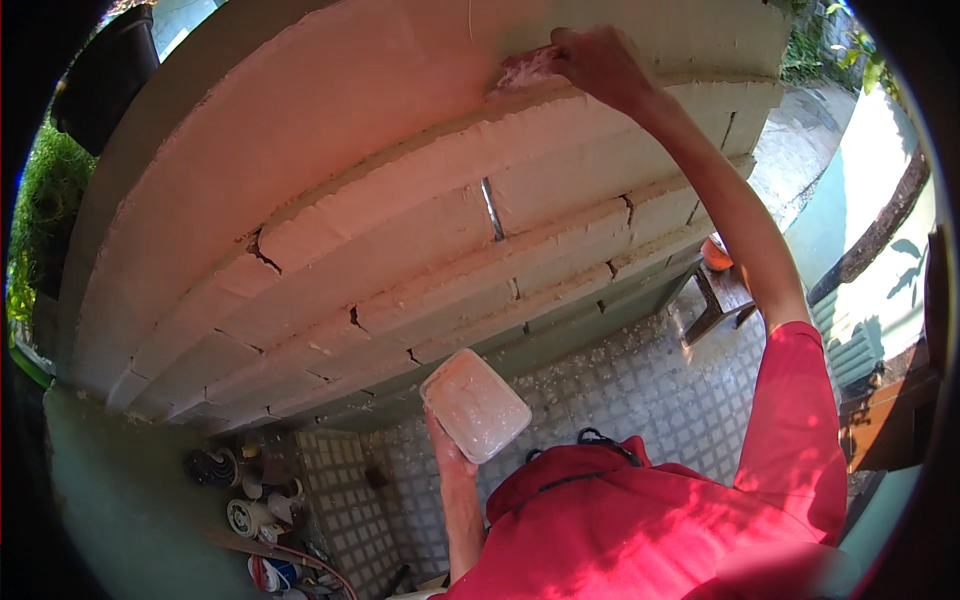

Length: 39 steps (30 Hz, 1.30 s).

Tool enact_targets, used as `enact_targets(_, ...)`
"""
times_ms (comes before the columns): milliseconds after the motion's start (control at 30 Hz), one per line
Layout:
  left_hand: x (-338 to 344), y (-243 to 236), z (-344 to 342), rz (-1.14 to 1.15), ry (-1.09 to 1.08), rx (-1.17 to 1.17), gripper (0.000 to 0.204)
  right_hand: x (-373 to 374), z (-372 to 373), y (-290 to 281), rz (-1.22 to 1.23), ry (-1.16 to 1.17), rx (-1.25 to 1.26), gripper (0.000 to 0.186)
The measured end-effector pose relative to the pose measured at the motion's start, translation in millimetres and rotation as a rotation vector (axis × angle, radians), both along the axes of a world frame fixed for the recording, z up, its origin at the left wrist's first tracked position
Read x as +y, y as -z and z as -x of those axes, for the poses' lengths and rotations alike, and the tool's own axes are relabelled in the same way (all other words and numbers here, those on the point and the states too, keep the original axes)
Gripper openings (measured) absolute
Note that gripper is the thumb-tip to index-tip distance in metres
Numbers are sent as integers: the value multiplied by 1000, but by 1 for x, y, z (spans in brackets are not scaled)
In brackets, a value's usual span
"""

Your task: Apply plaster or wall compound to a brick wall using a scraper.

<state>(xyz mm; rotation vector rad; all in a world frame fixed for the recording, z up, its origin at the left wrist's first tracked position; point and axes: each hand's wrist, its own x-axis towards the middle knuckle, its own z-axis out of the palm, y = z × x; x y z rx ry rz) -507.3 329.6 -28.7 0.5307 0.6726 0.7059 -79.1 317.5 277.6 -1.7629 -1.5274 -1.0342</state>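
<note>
My right hand (598, 62) is raised high and presses a small pale, putty-smeared tool or pad (525, 70) against the white stepped moulding of the wall (380, 190). Its fingers are closed on that tool. My left hand (447, 452) holds a flat rectangular tray (475, 404) covered in white putty, kept low in front of my chest. Cracks run through the moulding's joints, and a thin metal rod (491, 209) sticks out between two steps.
A small wooden stool (722, 295) with an orange bowl (716, 253) stands on the tiled floor at the right. Several cans and containers (245, 500) lie on the ground at lower left. Green plants (45, 200) grow at the left edge.
</note>
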Motion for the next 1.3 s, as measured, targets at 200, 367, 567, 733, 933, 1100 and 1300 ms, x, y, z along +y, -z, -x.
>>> enact_targets(200, 1, 4, -4, 30, 25, -4, 56, 18, -8, 2, -159, 180, -105, 20)
enact_targets(367, 5, 12, -3, 19, 9, 4, 58, -9, 6, 0, -315, -49, 247, 30)
enact_targets(567, 7, 11, -15, 4, 59, 11, 59, -57, 26, 25, -338, 71, 829, 45)
enact_targets(733, 8, -3, -24, -1, 116, 6, 60, -49, 43, 33, -207, 432, 447, 41)
enact_targets(933, 8, -5, -17, 40, 96, -21, 53, -36, 45, 34, -89, 553, 293, 29)
enact_targets(1100, 17, 18, -6, 17, 79, 50, 51, -5, 42, 52, -161, 368, 214, 20)
enact_targets(1300, 17, -7, -5, 62, 71, 8, 45, 45, 86, 55, -157, 278, 335, 16)
